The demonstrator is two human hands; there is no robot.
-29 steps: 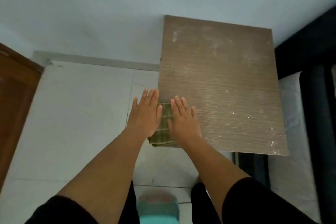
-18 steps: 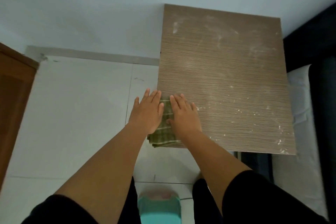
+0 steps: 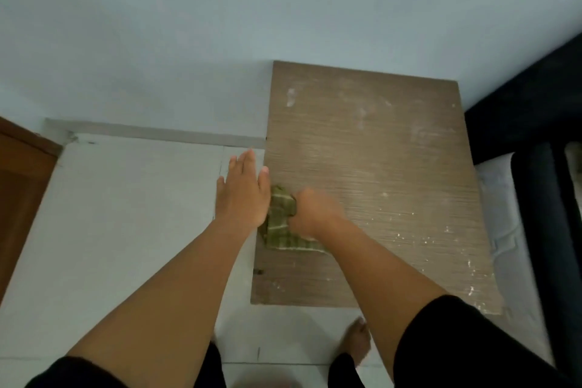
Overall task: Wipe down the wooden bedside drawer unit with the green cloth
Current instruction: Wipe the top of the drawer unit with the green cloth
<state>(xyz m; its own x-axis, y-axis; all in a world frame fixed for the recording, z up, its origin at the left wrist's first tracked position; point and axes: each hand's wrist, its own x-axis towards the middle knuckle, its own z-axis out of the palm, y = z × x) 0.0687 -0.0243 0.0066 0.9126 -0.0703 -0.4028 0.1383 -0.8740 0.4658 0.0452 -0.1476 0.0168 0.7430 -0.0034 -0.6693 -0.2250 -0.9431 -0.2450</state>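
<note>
Head view: I am watching the right hand (image 3: 311,213) bunching the green cloth (image 3: 282,224) in curled fingers at the left edge of the wooden drawer unit (image 3: 378,186) top. The left hand (image 3: 242,195) is hovering flat beside it. White specks are covering most of the top; wiping seems barely begun.

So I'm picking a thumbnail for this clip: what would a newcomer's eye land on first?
The two hands at the centre: the right hand bunches the green cloth on the wooden top, while the left hand lies flat at the top's left edge. Next come the white specks and smears across the top, thickest toward its right side and near corner.
</note>
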